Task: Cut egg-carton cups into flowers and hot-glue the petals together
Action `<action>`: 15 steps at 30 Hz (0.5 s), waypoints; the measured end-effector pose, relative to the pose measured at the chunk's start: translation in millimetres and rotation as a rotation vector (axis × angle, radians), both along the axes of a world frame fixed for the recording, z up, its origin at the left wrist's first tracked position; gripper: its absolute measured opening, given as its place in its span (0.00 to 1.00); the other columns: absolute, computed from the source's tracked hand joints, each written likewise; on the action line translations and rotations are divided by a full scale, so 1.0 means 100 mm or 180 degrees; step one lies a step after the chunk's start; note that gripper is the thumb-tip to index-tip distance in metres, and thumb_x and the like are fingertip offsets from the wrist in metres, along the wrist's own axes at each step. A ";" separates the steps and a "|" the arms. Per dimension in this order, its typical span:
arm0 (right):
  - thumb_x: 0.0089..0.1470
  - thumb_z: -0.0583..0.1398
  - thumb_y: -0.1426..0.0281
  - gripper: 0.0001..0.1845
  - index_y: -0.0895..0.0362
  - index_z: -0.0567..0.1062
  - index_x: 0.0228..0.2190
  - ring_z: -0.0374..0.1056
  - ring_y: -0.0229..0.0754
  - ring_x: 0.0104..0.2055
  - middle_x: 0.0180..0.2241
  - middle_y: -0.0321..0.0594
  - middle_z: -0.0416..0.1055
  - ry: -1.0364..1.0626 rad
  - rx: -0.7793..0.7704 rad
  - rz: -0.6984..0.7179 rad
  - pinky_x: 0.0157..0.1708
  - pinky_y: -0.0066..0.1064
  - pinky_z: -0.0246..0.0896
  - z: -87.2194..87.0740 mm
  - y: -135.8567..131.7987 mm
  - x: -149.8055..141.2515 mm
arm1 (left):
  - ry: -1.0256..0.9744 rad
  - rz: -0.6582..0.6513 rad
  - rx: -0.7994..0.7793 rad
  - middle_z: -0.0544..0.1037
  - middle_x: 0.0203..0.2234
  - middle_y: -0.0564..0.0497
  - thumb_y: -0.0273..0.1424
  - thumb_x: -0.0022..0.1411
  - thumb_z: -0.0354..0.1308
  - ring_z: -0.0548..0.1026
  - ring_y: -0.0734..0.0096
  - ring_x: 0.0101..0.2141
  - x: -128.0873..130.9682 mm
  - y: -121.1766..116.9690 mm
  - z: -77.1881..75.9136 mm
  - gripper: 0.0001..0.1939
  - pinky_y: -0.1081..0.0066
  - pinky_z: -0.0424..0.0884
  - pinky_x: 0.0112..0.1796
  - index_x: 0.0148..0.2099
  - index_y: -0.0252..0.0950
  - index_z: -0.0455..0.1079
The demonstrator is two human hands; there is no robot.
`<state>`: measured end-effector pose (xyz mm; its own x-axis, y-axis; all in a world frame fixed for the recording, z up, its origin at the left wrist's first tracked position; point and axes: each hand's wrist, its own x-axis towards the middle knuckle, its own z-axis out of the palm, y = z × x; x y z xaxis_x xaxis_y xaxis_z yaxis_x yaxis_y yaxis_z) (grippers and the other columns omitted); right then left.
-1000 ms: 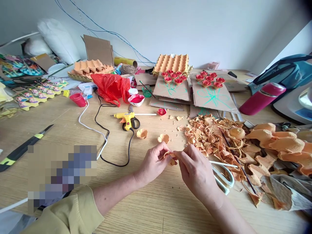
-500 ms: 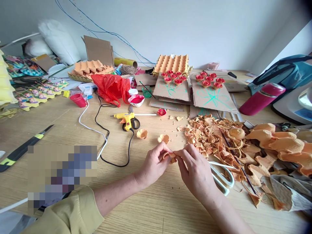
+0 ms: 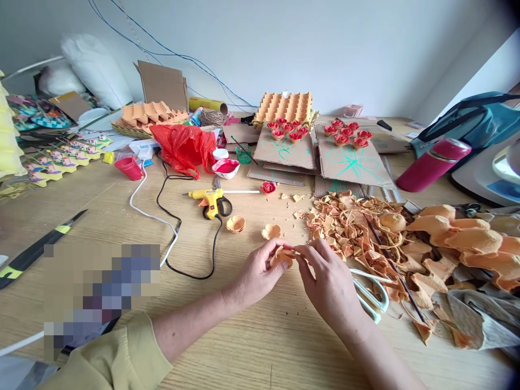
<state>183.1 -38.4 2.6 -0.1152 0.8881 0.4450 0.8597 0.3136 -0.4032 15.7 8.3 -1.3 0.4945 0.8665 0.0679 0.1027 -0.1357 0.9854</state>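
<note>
Our left hand (image 3: 252, 272): grasping orange petal cup (image 3: 279, 257) | our right hand (image 3: 328, 281): pinching its rim | we note second cup (image 3: 271, 232) just beyond.

Worktable (image 3: 203, 346): handicraft workspace (a workshop or a room at home; the view does not settle which).
Tools: yellow glue gun (image 3: 210, 203), knife (image 3: 40, 248), scissors (image 3: 385, 298).
Paint (image 3: 225, 167): red, in a small bowl (image 3: 225, 175).
Materials: egg trays (image 3: 284, 107), heaped orange scraps (image 3: 345, 227).
Flowers (image 3: 346, 131): red, grouped on cardboard (image 3: 333, 154).

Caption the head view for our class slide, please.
The left hand holds an orange petalled piece while the right hand touches its edge, with a yellow glue gun beyond.
</note>
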 end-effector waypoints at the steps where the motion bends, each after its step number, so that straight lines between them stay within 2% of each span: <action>1: 0.66 0.55 0.72 0.08 0.57 0.75 0.41 0.67 0.41 0.33 0.36 0.41 0.68 0.0034 -0.0017 -0.0059 0.32 0.32 0.59 0.00 0.00 0.01 | -0.0043 -0.0012 -0.0053 0.78 0.42 0.48 0.29 0.65 0.58 0.76 0.67 0.42 0.00 0.00 0.00 0.09 0.71 0.70 0.43 0.48 0.37 0.69; 5: 0.64 0.56 0.74 0.09 0.58 0.74 0.44 0.69 0.40 0.32 0.36 0.40 0.70 0.0312 -0.0057 -0.0218 0.32 0.31 0.61 0.02 -0.01 0.02 | -0.0115 0.0114 -0.0150 0.77 0.46 0.47 0.30 0.64 0.59 0.75 0.67 0.44 -0.01 0.02 -0.03 0.12 0.70 0.70 0.45 0.50 0.36 0.68; 9: 0.63 0.56 0.75 0.09 0.55 0.75 0.42 0.69 0.39 0.31 0.35 0.37 0.69 0.0605 -0.0396 -0.0191 0.31 0.30 0.60 0.04 -0.03 -0.01 | -0.0091 0.0180 -0.0071 0.77 0.42 0.49 0.30 0.63 0.62 0.75 0.68 0.40 0.00 0.01 -0.06 0.15 0.71 0.70 0.42 0.52 0.37 0.68; 12: 0.63 0.56 0.74 0.09 0.54 0.75 0.40 0.67 0.38 0.29 0.35 0.37 0.68 0.0580 -0.0605 -0.0190 0.29 0.29 0.59 0.03 -0.04 -0.04 | -0.0153 0.0149 -0.0098 0.78 0.39 0.49 0.30 0.62 0.62 0.76 0.69 0.38 0.01 -0.01 -0.08 0.14 0.71 0.71 0.40 0.51 0.36 0.69; 15: 0.63 0.55 0.74 0.09 0.55 0.76 0.37 0.66 0.38 0.28 0.33 0.37 0.67 0.0328 -0.0505 -0.0258 0.28 0.29 0.56 0.03 -0.05 -0.05 | -0.0154 0.0151 -0.0064 0.78 0.41 0.47 0.30 0.60 0.64 0.76 0.66 0.40 0.02 -0.02 -0.11 0.15 0.69 0.73 0.43 0.50 0.36 0.70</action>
